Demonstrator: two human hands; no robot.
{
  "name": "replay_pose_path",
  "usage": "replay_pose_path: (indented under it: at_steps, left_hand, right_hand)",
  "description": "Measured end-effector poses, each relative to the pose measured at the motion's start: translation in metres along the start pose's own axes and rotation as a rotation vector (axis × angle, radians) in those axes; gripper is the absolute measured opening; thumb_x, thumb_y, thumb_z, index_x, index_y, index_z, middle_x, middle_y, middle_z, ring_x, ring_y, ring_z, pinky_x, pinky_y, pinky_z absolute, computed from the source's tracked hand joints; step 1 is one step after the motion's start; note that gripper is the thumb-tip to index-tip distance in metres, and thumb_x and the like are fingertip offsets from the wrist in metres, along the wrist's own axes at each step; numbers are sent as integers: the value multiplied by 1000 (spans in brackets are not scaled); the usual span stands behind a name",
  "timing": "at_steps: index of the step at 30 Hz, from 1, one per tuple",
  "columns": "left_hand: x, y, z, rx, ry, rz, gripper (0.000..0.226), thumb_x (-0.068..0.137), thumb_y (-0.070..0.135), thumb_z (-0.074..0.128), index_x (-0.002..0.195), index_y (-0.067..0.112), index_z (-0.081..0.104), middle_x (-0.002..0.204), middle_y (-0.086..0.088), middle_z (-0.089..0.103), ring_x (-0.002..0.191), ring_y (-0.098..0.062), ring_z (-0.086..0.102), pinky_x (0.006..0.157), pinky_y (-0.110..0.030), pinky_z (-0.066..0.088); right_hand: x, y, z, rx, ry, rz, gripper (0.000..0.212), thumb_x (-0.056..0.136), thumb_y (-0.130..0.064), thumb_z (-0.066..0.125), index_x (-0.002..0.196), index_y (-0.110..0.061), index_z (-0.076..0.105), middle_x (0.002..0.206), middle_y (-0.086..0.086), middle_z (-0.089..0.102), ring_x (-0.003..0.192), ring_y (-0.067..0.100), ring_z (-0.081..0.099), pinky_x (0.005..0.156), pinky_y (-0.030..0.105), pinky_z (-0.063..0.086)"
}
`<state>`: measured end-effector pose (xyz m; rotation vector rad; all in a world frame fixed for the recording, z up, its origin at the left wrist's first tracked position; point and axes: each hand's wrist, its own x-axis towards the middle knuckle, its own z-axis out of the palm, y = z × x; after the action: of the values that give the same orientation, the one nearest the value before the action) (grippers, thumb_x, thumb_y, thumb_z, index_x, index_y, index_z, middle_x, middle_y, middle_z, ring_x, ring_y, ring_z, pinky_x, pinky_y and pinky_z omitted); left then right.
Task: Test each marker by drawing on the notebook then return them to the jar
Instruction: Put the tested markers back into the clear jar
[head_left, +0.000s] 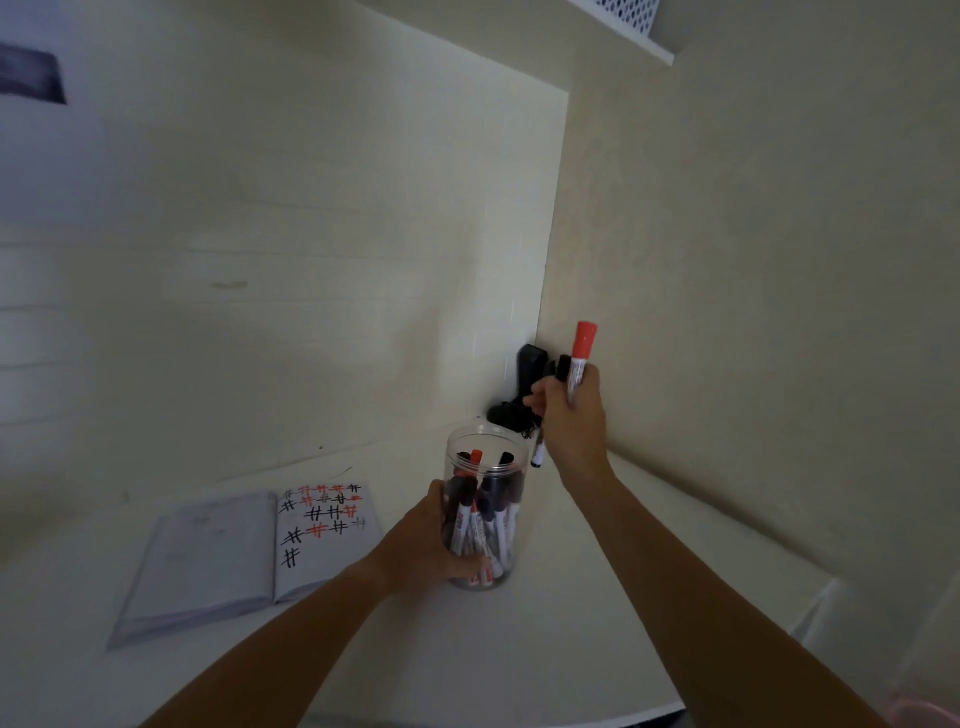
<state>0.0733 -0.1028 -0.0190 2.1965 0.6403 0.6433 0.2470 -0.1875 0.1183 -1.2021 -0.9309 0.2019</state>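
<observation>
the white table (545, 649) carries everything here, set into a corner of pale walls. on it, left of centre, lies one open notebook (249, 551), its right page covered with black and red hash marks, roughly sixteen of them though the blur makes that a loose count. just right of the notebook stands one clear jar (485, 519), already holding a crowd of markers, perhaps eight or more, too tangled to number exactly; at least one red cap and several black ones show near the mouth. behind the jar, in the corner, sits a black object (527, 384) i cannot identify.

the left hand (423, 545) is wrapped around the side of the jar, fingers curled against the plastic, steadying it. the right hand (569, 415) is raised above and just right of the jar's mouth, clamped on a small bundle of markers: one red-capped marker (582, 358) pointing up, and at least two dark-capped ones beside it, one tail poking out below the fist.

the step looks like returning tested markers. to do it well, keep the jar braced, bring the bundle squarely over the opening, turn the markers upright and let them slide down among the others rather than dropping from height, so none bounce out or tip the jar
</observation>
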Motion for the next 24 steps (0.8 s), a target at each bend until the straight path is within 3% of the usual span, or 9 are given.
replay_pose_path:
  at_steps: [4, 6, 9, 13, 18, 21, 24]
  left_hand:
    - [-6, -3, -7, 14, -9, 11, 100, 65, 56, 87, 140, 28, 28, 133, 13, 55, 120, -1, 58, 98, -21, 51]
    - [-8, -4, -10, 8, -8, 6, 100, 65, 54, 87, 140, 28, 28, 133, 12, 56, 119, -1, 58, 96, -18, 51]
    - [-11, -5, -13, -3, -8, 8, 100, 64, 54, 88, 140, 27, 29, 132, 11, 57, 119, -3, 59, 98, -26, 53]
    - [-12, -6, -14, -28, -19, -1, 98, 65, 52, 88, 139, 30, 29, 131, 12, 58, 118, -3, 60, 97, -29, 55]
    - [-12, -7, -14, -39, -4, -4, 99, 63, 52, 88, 139, 29, 30, 131, 13, 57, 119, -2, 59, 98, -27, 54]
    - [-12, -7, -14, -51, -11, -17, 96, 66, 46, 89, 140, 29, 29, 130, 12, 57, 116, 0, 59, 93, -19, 53]
    - [-12, -6, -14, -55, -8, -23, 94, 67, 44, 90, 138, 29, 30, 129, 12, 58, 113, 4, 59, 90, -15, 52]
  right_hand:
    - [0, -16, 17, 169, -86, -4, 14, 104, -12, 52, 117, -13, 57, 104, 9, 73, 100, 18, 72, 99, 39, 55]
    - [-4, -13, 25, 127, -119, -24, 15, 104, -14, 51, 118, -17, 56, 104, 4, 74, 105, 18, 70, 103, 45, 52]
    - [-9, -12, 31, 124, -90, -74, 13, 105, -15, 49, 117, -17, 54, 102, 4, 73, 106, 20, 69, 105, 50, 50]
    - [-10, -20, 38, 177, -69, -115, 11, 106, -14, 48, 114, -16, 55, 103, 8, 73, 106, 21, 68, 105, 47, 50]
    - [-13, -22, 47, 245, -198, -27, 16, 107, -14, 49, 120, -11, 57, 111, 9, 73, 111, 19, 69, 103, 36, 51]
    - [-17, -15, 47, 50, -336, 87, 19, 104, -18, 53, 120, -22, 63, 117, -7, 71, 113, 6, 64, 98, 26, 46]
    - [-19, 1, 39, -114, -420, 209, 21, 101, -15, 58, 118, -23, 69, 115, -11, 67, 108, 4, 59, 101, 35, 44]
